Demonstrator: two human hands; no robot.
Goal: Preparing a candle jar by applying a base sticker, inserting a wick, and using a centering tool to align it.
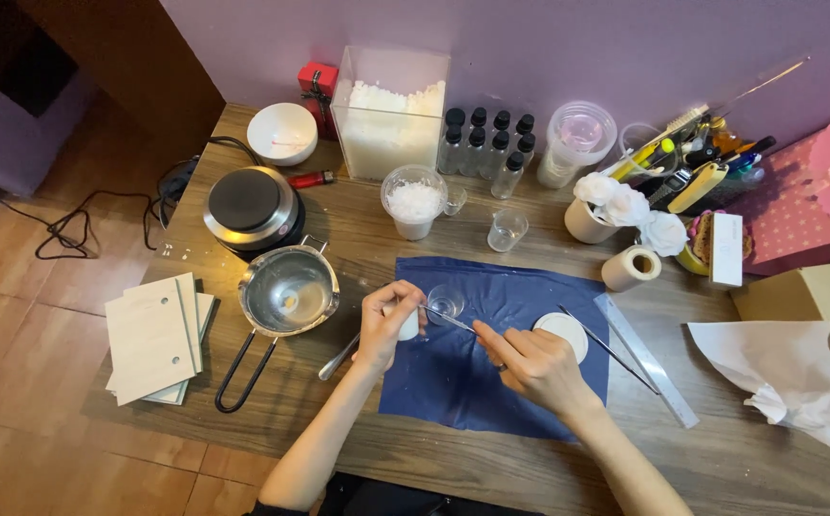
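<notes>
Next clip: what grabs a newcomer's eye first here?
The two hands at centre over the blue mat: the left hand holds a small white object, the right hand holds tweezers by a small glass. Behind, a clear box of white flakes; left, a steel pot.

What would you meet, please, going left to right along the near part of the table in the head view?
Wooden boards → metal pouring pot → left hand → right hand → metal ruler → white paper.
</notes>
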